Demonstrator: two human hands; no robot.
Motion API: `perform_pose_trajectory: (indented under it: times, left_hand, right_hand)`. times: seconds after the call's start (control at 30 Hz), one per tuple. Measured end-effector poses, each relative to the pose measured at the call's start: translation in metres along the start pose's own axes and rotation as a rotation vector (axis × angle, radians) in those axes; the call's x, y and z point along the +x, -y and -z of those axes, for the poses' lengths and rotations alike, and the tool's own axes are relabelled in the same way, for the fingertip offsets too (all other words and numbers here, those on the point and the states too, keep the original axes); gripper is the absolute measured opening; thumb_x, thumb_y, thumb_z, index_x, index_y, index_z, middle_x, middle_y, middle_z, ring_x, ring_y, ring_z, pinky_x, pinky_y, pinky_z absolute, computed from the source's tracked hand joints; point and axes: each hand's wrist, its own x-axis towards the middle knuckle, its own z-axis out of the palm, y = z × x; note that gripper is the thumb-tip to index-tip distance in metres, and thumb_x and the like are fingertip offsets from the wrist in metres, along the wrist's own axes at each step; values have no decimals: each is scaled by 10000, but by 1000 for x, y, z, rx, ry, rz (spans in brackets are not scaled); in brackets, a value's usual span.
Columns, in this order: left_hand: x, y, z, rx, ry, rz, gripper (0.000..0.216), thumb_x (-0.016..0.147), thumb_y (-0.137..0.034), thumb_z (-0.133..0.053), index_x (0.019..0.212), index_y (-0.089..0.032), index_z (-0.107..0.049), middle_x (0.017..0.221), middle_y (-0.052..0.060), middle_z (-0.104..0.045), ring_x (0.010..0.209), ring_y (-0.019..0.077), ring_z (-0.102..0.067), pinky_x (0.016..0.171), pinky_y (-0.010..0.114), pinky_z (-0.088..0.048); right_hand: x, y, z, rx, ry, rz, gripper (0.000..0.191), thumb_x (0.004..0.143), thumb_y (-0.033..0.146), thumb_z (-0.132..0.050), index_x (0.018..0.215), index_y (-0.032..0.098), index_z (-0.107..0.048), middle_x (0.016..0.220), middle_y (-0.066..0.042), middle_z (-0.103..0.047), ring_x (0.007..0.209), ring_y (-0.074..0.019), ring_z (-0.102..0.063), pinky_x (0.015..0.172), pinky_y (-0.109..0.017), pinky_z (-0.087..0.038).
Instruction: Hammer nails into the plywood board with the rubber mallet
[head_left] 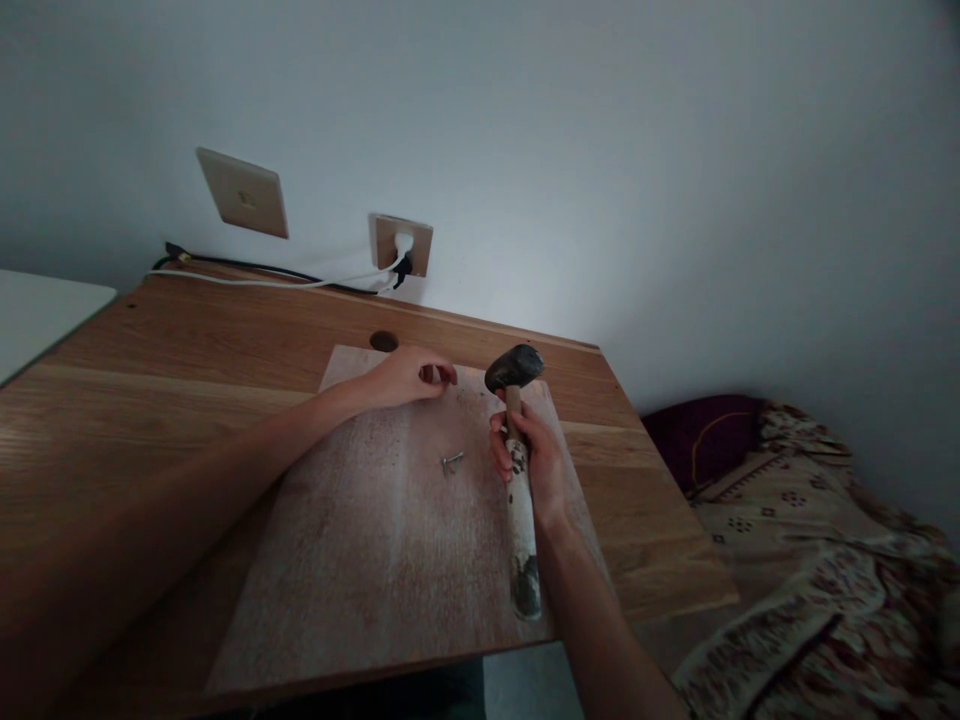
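looks like someone's home, prob a bedroom tbh: patterned blanket and purple pillow right beside a wood desk with a round hole near the back, plus a socket with cords plugged in on a plain pale wall

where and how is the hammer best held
Probably low on the handle of the hammer, the right hand coming from the right: that long part is uncovered and points toward the person, away from the thick head. The hand now wraps the handle close below the head.
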Motion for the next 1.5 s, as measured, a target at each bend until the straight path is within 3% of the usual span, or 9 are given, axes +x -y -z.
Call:
perform_pose_trajectory:
  times: [0.37,0.63,0.83,0.97,1.1,1.23,1.37,1.5]
  left_hand:
    - [-4,-4,-1,58,-4,-43,217,742,-41,-658,882,-157,-776,800,10,-721,657,114,-612,658,236,-456]
    - [-4,-1,-3,68,43,-60,203,772,-67,-663,911,-153,-784,838,35,-754,696,138,-656,679,252,-474]
    - [-6,1,0,-46,3,-8,428,798,-68,-673,1216,-151,-694,897,32,-780,745,146,-705,702,244,-504]
    - [-7,1,1,-25,24,-3,351,791,-80,-691,1137,-137,-705,899,44,-773,733,148,-695,691,245,-500]
    - [-6,2,1,-19,6,9,353,787,-96,-701,1137,-131,-686,898,45,-762,740,151,-682,704,251,-497]
    - [-5,3,1,-34,0,2,381,766,-134,-723,1144,-138,-671,975,61,-755,810,169,-682,727,259,-492]
    - [-5,1,11,-30,25,100,448,742,-127,-688,1188,-146,-645,1030,62,-736,788,159,-658,700,255,-477]
    - [-11,-16,35,69,133,176,258,739,-128,-657,995,-144,-682,919,37,-713,755,163,-622,682,264,-452]
  right_hand:
    - [-2,-1,-4,-31,33,-12,315,837,319,-639,1124,193,-664,733,33,-665,356,-73,-416,281,-207,-333]
    - [-2,3,-12,-79,80,-41,228,830,356,-667,997,201,-648,709,31,-659,346,-67,-408,296,-217,-318]
    - [8,3,-30,-7,108,-98,277,778,370,-668,994,197,-658,671,44,-644,339,-62,-386,287,-205,-301]
    - [4,-7,-34,-62,135,-73,198,796,372,-689,883,208,-620,606,50,-612,334,-73,-402,279,-204,-319]
    - [-2,-11,-34,-65,148,-54,162,827,345,-672,891,208,-616,734,26,-684,340,-56,-421,274,-191,-331]
    - [-2,-15,-34,-67,185,-106,154,823,335,-669,870,198,-615,739,15,-698,333,-56,-427,270,-187,-333]
    - [0,-17,-32,-21,180,-108,190,805,335,-682,920,190,-638,741,14,-710,329,-53,-414,268,-181,-316]
    - [0,-15,-32,-1,180,-130,267,805,332,-681,1022,177,-670,706,21,-698,326,-60,-405,265,-183,-305]
